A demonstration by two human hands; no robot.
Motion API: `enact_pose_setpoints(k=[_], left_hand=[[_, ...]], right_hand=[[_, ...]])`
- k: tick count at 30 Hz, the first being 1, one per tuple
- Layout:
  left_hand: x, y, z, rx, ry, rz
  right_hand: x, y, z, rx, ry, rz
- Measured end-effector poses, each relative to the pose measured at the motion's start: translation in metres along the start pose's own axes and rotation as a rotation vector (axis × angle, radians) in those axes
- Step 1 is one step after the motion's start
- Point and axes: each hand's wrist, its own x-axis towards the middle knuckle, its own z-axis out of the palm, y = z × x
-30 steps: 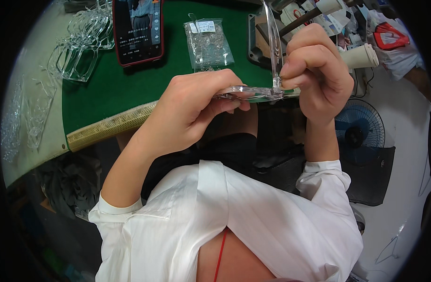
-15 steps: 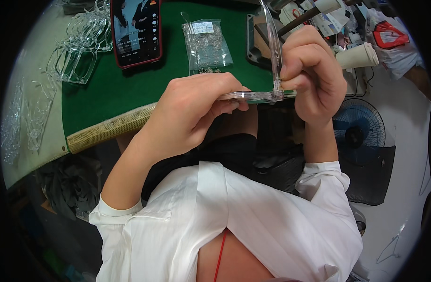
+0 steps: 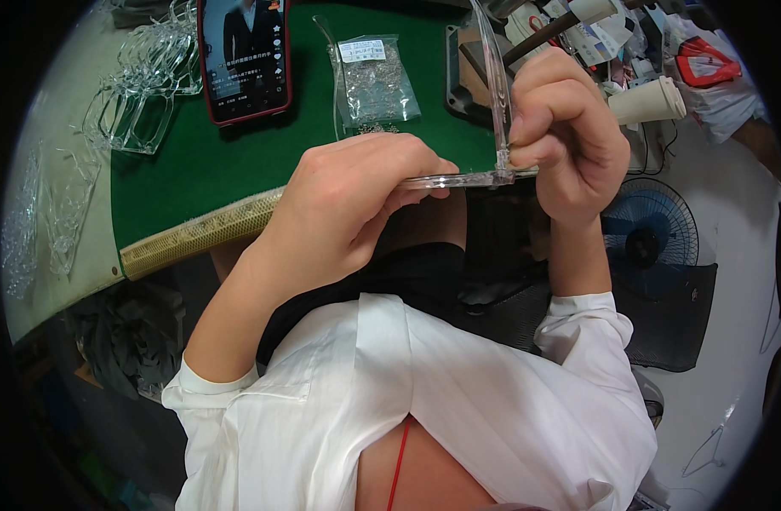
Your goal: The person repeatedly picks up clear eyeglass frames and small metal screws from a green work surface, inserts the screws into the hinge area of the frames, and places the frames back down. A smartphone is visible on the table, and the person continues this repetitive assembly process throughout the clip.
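Note:
A clear plastic eyeglass frame [image 3: 463, 180] is held edge-on above the front of the green work mat [image 3: 203, 183]. My left hand [image 3: 335, 209] is closed around its left part and hides much of it. One clear temple [image 3: 497, 85] rises from the hinge corner at the right. Another clear temple [image 3: 334, 77] sticks up beyond my left hand. My right hand [image 3: 582, 145] is closed in a pinch at the right hinge, thumb and forefinger touching there. Whatever lies between those fingertips is too small to make out.
A clear bag of small metal parts [image 3: 377, 85] lies ahead, loose parts [image 3: 377, 129] beside it. At the left are a red-cased phone [image 3: 246, 64] and piled clear frames [image 3: 139, 94]. A dark metal stand [image 3: 471, 72], white cup [image 3: 650, 102] and blue fan [image 3: 646, 238] are at the right.
The eyeglass frame has tilted slightly, so its front now shows as a thinner edge, and the far temple has swung a little left. My right hand stays at the hinge.

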Motion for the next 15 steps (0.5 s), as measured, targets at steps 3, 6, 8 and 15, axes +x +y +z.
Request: enact_pose_setpoints(k=[3, 6, 8, 15], left_hand=[[-0.0001, -0.0025, 0.0014, -0.040, 0.004, 0.027], [-0.0008, -0.0042, 0.0027, -0.092, 0.010, 0.027], [-0.0018, -0.0036, 0.0043, -0.163, 0.005, -0.024], [-0.0030, -0.0040, 0.0064, -0.322, -0.003, -0.097]], right_hand=[[-0.0018, 0.0010, 0.0020, 0.043, 0.026, 0.014], [-0.0016, 0.0027, 0.0059, 0.086, 0.049, 0.008], [-0.0011, 0.0036, 0.0068, 0.094, 0.053, 0.004], [-0.0008, 0.0034, 0.0063, 0.196, 0.045, 0.020]])
